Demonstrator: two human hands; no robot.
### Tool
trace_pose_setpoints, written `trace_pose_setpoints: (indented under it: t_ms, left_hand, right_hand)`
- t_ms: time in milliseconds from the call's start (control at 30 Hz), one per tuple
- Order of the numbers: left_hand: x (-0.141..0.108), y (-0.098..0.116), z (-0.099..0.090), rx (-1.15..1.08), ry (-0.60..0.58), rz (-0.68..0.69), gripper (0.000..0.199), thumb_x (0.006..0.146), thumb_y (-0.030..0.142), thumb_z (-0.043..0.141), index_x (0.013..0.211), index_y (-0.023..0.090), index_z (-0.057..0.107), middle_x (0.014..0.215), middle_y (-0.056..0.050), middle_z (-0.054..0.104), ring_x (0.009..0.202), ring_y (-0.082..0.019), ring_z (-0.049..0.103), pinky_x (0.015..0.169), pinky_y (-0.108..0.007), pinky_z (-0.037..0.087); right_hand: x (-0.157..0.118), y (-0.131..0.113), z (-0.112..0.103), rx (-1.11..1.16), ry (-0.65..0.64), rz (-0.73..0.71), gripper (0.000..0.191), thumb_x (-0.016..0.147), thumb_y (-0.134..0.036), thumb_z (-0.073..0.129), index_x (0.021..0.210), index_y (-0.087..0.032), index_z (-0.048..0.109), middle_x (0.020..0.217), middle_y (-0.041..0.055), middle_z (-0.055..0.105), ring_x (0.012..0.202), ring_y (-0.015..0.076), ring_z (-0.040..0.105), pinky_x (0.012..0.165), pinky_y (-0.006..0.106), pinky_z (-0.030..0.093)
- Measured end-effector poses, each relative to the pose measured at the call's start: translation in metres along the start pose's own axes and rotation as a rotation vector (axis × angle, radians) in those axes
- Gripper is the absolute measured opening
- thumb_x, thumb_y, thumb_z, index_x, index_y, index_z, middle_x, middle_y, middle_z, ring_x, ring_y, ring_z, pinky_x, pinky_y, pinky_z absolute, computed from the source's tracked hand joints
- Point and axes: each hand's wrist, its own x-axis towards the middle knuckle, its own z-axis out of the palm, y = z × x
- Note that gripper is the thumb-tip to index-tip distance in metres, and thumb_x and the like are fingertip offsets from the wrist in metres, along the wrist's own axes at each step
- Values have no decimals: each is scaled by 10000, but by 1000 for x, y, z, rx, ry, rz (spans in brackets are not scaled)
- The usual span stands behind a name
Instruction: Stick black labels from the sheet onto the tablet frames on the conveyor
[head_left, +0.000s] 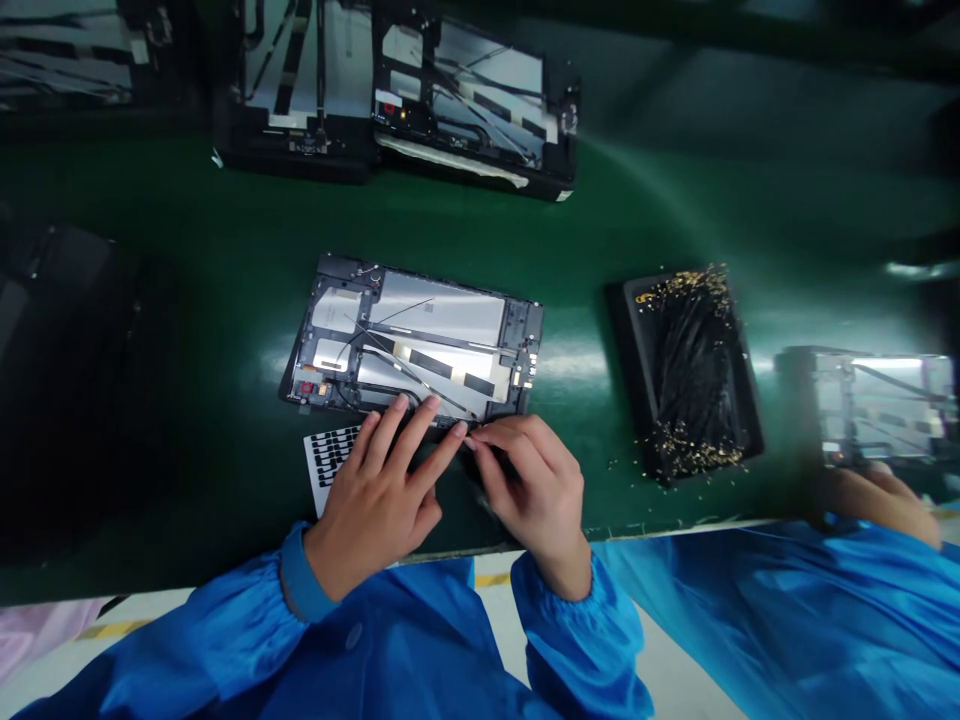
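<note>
Head view.

- Tablet (442, 295), one: innards bared, askew on the green bench (570, 240), just beyond both hands, apart from the tray (624, 350) to its right.
- Left hand (382, 490): fingers spread wide, tips at the tablet's near edge, palm over part of the sheet (335, 455); no grip seen.
- Right hand (536, 485): narrow, thumb and forefinger brought together at the same edge; whether something thin lies between them, cannot tell.
- Risk, wires (409, 312): thin, arching loose over the tablet; a fingertip or cuff could snag one and pull it off its joint.
- Risk, tablet: too light a press from the left hand could let it skid or turn under the right.
- Risk, sheet: the palm could drag or crease it.
- Risk, cables (694, 360): heaped in the tray, gold ends at the rim; a knock could scatter more.
- Hidden: the stretch of edge under the fingers; the sheet's covered part.
- Unclear: the dark patch between the hands; the co-worker's hand (881, 500), blurred at right.
- Cut off: stacked tablets (307, 60) at the top.
</note>
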Motion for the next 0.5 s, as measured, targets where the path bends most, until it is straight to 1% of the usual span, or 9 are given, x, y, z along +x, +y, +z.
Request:
trace_pose_setpoints:
  t_ms: [133,267,500]
  left_hand:
    - [0,1,1,3,-1,3,839,947,279,673,1748,280,425,1774,-80,505,1621,-346,474,1350,-473,304]
    - [0,0,0,0,-5,3,826,946,278,682,1738,281,448,1786,-79,487,1629,-348,464,1357,-476,298]
    - [1,0,-1,-17,10,7,772,956,253,666,1708,265,494,1777,-96,495,1620,-353,468,1373,-489,254]
  right_hand:
    - [0,2,1,5,23,-8,165,1037,-87,706,1096,-241,701,952,51,790,823,193,764,709,328,645]
    - [-2,3,3,16,28,18,166,1030,-89,714,1091,-244,715,959,48,795,831,198,769,713,332,640]
    - [-5,2,4,2,64,29,177,1025,-85,722,1094,-247,706,953,35,773,826,181,739,692,307,601]
